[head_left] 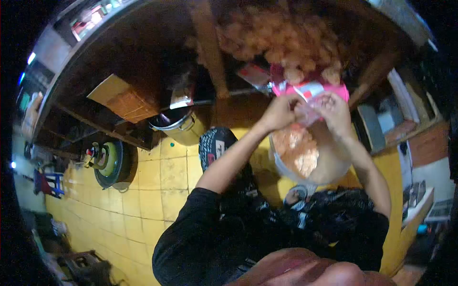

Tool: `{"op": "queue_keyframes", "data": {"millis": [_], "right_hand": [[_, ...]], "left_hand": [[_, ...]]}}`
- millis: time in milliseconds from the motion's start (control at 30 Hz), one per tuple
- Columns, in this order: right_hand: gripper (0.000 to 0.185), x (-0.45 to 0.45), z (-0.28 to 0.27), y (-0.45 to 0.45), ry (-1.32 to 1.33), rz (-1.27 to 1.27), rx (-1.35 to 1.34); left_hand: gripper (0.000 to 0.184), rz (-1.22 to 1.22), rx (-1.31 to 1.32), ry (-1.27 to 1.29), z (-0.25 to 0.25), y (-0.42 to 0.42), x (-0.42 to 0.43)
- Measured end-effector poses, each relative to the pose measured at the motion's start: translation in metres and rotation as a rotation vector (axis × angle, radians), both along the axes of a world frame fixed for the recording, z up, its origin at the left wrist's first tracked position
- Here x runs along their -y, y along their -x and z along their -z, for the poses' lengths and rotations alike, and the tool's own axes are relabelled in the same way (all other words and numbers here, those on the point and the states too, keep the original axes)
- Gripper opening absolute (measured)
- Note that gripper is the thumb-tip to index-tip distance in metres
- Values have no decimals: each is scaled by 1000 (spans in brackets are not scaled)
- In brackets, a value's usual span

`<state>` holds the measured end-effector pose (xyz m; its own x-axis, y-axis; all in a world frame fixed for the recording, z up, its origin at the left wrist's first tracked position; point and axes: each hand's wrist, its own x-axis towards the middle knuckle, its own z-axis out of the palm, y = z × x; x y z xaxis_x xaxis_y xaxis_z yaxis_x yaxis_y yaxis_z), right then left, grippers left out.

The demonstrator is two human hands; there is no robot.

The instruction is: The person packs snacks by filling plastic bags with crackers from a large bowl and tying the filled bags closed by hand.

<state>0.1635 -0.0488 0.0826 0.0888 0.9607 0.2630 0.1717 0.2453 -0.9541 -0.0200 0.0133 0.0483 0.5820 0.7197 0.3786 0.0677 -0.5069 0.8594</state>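
Observation:
My left hand (pixel 282 113) and my right hand (pixel 334 114) are close together in front of me, fingers closed on a clear plastic bag (pixel 308 114). What is inside the bag is too blurred to tell. Just beyond them is a bright pink tray or basket (pixel 339 90), with a white and red packet (pixel 310 89) at its front. Below my hands, near my knees, stands a large translucent tub (pixel 336 164). Orange-brown chips or crackers (pixel 300 148) fill its left side.
More round crackers (pixel 281 38) are heaped under the dark wooden frame ahead. A cardboard box (pixel 125 100) sits on the shelf at left, above a yellowish bucket (pixel 186 129). On the yellow tiled floor (pixel 143 200) stands a green gas cylinder (pixel 109 157) in a black tub.

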Motion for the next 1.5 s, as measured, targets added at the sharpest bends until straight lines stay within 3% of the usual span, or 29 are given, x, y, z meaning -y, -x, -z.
{"op": "queue_keyframes", "data": {"millis": [33,100,167,200,300,367,400,433,467,500,567,633,700,733,800,933,1133,1233,1367,1467,1500], "right_hand": [[22,-5,7,-8,-65,-1,122],[24,3,0,-3,-44,15,297],[27,6,-2,0,-228,116,668],[27,3,1,-2,-248,121,677],[22,-2,17,-14,-184,109,626],[19,-6,34,-26,-81,115,697],[19,-8,38,-32,-66,119,697],[25,-9,42,-36,131,-61,663],[32,-9,46,-39,328,-243,618],[32,-8,50,-41,338,-241,616],[43,3,51,-31,824,-524,310],[53,12,88,-43,782,-528,408],[55,14,149,-69,179,-632,1048],[55,12,159,-71,180,-632,1042],[63,4,177,-73,439,-699,1424],[60,-48,253,-49,759,-1004,1388],[52,-8,298,-21,881,-964,1141],[48,16,297,-16,821,-917,985],[43,18,276,-11,621,-879,847],[40,14,244,-9,550,-890,761],[39,13,248,-22,401,-944,577]], "left_hand": [[19,-161,-134,-193,-2,4,1],[15,-339,-22,-151,6,2,-1],[14,-70,323,542,3,-4,2],[18,5,522,909,-4,-4,3],[17,229,756,1137,1,1,-3],[19,176,634,920,-4,3,-2],[11,37,362,623,-8,5,4],[11,39,359,638,-10,5,9],[13,-94,162,306,-9,5,13],[15,-217,-34,-34,-12,5,15],[21,-259,-96,-50,-14,12,10],[22,-413,-53,-536,-6,20,-7],[20,-355,23,-400,-2,22,-10],[18,-289,8,-331,-4,24,-8],[13,-237,9,-295,-6,23,-6],[13,-325,-88,-163,8,15,-4],[13,-234,-39,-138,2,8,-1],[14,-177,-74,-71,8,7,1],[14,-174,-35,-310,13,-2,9],[12,-102,25,-309,25,-7,7],[11,-70,50,-347,34,-9,2]]}}
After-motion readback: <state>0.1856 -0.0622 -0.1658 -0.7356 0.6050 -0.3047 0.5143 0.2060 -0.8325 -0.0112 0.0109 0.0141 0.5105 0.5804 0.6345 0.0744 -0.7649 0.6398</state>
